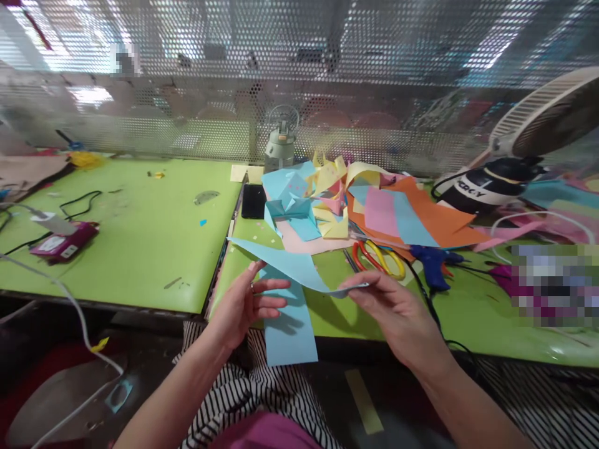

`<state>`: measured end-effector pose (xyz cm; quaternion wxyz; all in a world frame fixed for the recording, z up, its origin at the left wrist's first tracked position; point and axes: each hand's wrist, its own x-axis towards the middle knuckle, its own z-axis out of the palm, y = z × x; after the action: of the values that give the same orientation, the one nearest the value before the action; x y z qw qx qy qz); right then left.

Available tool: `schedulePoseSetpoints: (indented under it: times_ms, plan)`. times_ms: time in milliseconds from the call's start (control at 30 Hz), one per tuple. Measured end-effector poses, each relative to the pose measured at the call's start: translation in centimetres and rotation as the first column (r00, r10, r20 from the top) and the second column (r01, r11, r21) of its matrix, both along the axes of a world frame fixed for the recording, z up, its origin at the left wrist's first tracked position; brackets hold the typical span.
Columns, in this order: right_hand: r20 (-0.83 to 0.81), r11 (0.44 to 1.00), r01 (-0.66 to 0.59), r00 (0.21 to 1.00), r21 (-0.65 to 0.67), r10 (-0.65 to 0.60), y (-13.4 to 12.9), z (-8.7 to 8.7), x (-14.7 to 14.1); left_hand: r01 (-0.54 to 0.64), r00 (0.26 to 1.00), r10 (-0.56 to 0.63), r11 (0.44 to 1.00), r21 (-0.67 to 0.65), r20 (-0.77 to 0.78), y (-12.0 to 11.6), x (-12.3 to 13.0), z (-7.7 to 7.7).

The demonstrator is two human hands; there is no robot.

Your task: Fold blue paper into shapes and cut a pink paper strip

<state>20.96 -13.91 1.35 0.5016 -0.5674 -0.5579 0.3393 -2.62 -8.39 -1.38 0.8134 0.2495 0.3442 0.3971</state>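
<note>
Light-blue paper strip, held up over the front part of the green worktop, slightly curved, its left end pointing up toward the back. Right hand pinches its right end between thumb and fingers. Left hand sits under the left part, palm turned inward, fingers apart, one fingertip at the lower edge of the paper; cannot tell whether it grips. Second blue strip lies below the first, between the two hands, near end sticking out past the worktop edge above the person's striped clothing; its far end is hidden behind the raised strip.

Just beyond: pile of folded paper pieces, blue, yellow and pink, with a black phone just left of it and a pale bottle behind. Orange sheets right of the pile, pink and blue strips on top. Scissors with yellow handles lie near the right hand, red handles beside them; blue glue gun further right. Fan stands at back right. Magenta box with white plug on the left side, well apart from both hands. Perforated screen runs along the back.
</note>
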Motion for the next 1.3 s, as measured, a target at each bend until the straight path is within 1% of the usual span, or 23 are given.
schedulePoseSetpoints:
  times_ms: [67, 133, 167, 267, 333, 367, 433, 500, 533, 600, 700, 767, 800, 833, 867, 933, 1000, 1033, 1067, 1133, 1200, 1267, 1300]
  plan:
    - [0.081, 0.995, -0.082, 0.994, 0.061, 0.077, -0.1, 0.2, 0.2, 0.015, 1.0, -0.014, 1.0, 0.011, -0.007, 0.2, -0.1, -0.1]
    - [0.217, 0.962, -0.229, 0.957, 0.15, 0.194, -0.3, 0.7, 0.2, 0.02, 1.0, -0.02, 1.0, 0.021, -0.022, 0.2, -0.1, -0.2]
    - [0.306, 0.929, -0.32, 0.918, 0.188, 0.254, -0.3, 1.0, 0.1, 0.016, 0.999, -0.015, 1.0, 0.024, -0.033, 0.2, 0.0, -0.2]
    - [0.549, 0.783, -0.568, 0.751, 0.253, 0.368, -0.7, 1.6, -0.6, 0.007, 0.997, -0.005, 1.0, 0.026, -0.081, 0.0, 0.1, 0.0]
    - [0.654, 0.695, -0.675, 0.646, 0.248, 0.394, -1.0, 1.5, -1.2, 0.01, 0.993, -0.006, 0.999, 0.036, -0.116, 0.0, 0.2, 0.1]
    - [0.688, 0.662, -0.712, 0.602, 0.234, 0.405, -1.2, 1.3, -1.5, 0.015, 0.991, -0.006, 0.998, 0.062, -0.134, 0.0, 0.2, 0.1]
    - [0.718, 0.631, -0.75, 0.549, 0.198, 0.428, -1.3, 0.4, -1.9, 0.034, 0.984, -0.002, 0.984, 0.172, -0.181, 0.4, 0.1, 0.1]
    - [0.7, 0.641, -0.751, 0.544, 0.16, 0.463, -1.2, -0.7, -2.1, 0.065, 0.961, 0.029, 0.943, 0.327, -0.274, 1.0, 0.0, -0.1]
    - [0.68, 0.661, -0.739, 0.552, 0.131, 0.482, -1.0, -1.2, -2.1, 0.077, 0.939, 0.069, 0.914, 0.399, -0.338, 1.5, -0.2, -0.3]
    - [0.631, 0.719, -0.69, 0.594, 0.08, 0.499, -0.3, -1.9, -2.0, 0.088, 0.868, 0.19, 0.851, 0.517, -0.459, 2.4, -0.5, -0.7]
    - [0.561, 0.805, -0.592, 0.659, -0.024, 0.502, 0.9, -2.4, -1.7, 0.135, 0.752, 0.32, 0.781, 0.61, -0.576, 3.5, -1.1, -1.2]
    - [0.524, 0.829, -0.555, 0.686, -0.074, 0.506, 1.4, -2.4, -1.6, 0.19, 0.669, 0.386, 0.738, 0.648, -0.636, 3.9, -1.5, -1.4]
    - [0.506, 0.833, -0.546, 0.696, -0.088, 0.51, 1.6, -2.4, -1.6, 0.226, 0.622, 0.429, 0.702, 0.675, -0.655, 4.1, -1.7, -1.4]
    - [0.487, 0.837, -0.539, 0.707, -0.097, 0.512, 1.6, -2.4, -1.5, 0.275, 0.576, 0.479, 0.65, 0.709, -0.663, 4.2, -1.9, -1.4]
    - [0.464, 0.842, -0.528, 0.722, -0.11, 0.513, 1.6, -2.5, -1.3, 0.339, 0.537, 0.529, 0.577, 0.743, -0.656, 4.4, -2.1, -1.4]
    - [0.407, 0.861, -0.493, 0.765, -0.128, 0.499, 1.6, -2.5, -0.9, 0.506, 0.508, 0.588, 0.387, 0.771, -0.629, 4.7, -2.4, -1.4]
    - [0.339, 0.887, -0.45, 0.823, -0.102, 0.456, 1.5, -2.6, -0.3, 0.656, 0.505, 0.602, 0.198, 0.728, -0.619, 5.1, -2.4, -1.5]
    - [0.301, 0.902, -0.428, 0.853, -0.064, 0.426, 1.5, -2.7, 0.1, 0.712, 0.499, 0.604, 0.122, 0.691, -0.621, 5.3, -2.2, -1.7]
    - [0.263, 0.914, -0.405, 0.881, -0.013, 0.394, 1.5, -2.7, 0.4, 0.757, 0.49, 0.607, 0.059, 0.651, -0.626, 5.5, -1.9, -1.8]
    - [0.202, 0.927, -0.365, 0.918, 0.085, 0.342, 1.6, -2.6, 1.3, 0.814, 0.466, 0.633, -0.032, 0.58, -0.619, 5.9, -1.2, -2.0]
    - [0.202, 0.933, -0.333, 0.932, 0.139, 0.302, 1.6, -2.3, 2.1, 0.837, 0.444, 0.693, -0.094, 0.54, -0.568, 6.0, -0.6, -1.7]
    - [0.308, 0.938, -0.312, 0.916, 0.15, 0.255, 1.4, -1.8, 3.0, 0.853, 0.397, 0.78, -0.118, 0.509, -0.484, 5.5, -0.4, -1.1]
    - [0.394, 0.944, -0.284, 0.897, 0.169, 0.2, 1.2, -1.5, 3.4, 0.866, 0.357, 0.825, -0.116, 0.487, -0.438, 5.0, -0.4, -0.6]
